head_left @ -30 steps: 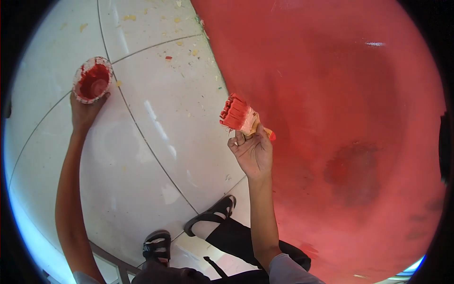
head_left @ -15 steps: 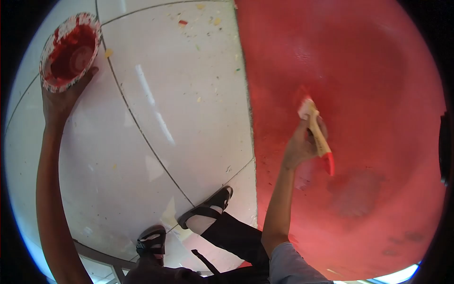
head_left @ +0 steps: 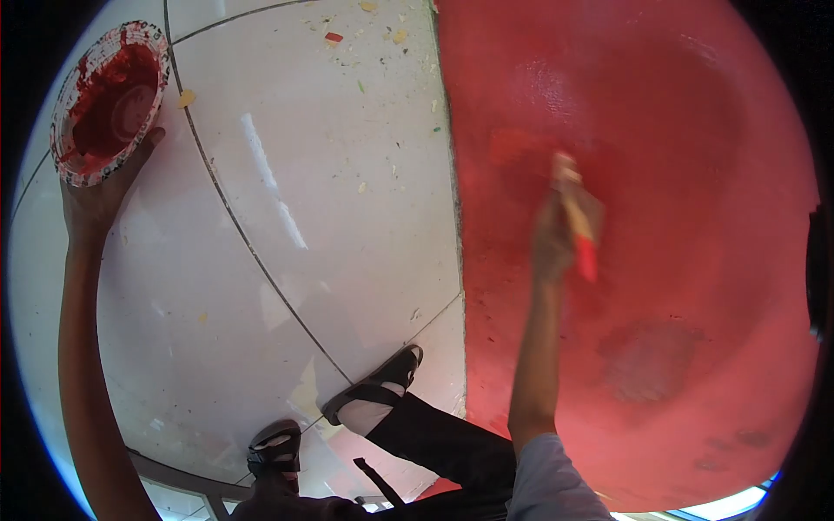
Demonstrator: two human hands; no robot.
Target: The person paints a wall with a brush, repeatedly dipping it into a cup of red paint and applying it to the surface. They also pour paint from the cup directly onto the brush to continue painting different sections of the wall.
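Observation:
At the upper left, my left hand [head_left: 97, 198] holds a patterned paper bowl [head_left: 111, 104] from its near side, the thumb along the rim. Red paint coats the inside of the bowl. On the right, my right hand [head_left: 560, 227] is wrapped round a paintbrush [head_left: 577, 217] with a wooden handle and red end. The bristles point away from me, at the red-painted surface [head_left: 695, 217]. Motion blurs this hand and the brush. Fresh, brighter red shows just left of the bristles.
White tiles [head_left: 347, 234] with dark joints and scattered paint flecks lie left of the red area. My sandalled feet [head_left: 378, 391] stand near the bottom. A grey rail [head_left: 174, 473] runs at the lower left, and a dark object [head_left: 817, 273] is at the right edge.
The brush and my right hand have moved slightly away from me, and a bright red patch now shows beside the bristles. My left hand and the bowl have shifted a little left and nearer.

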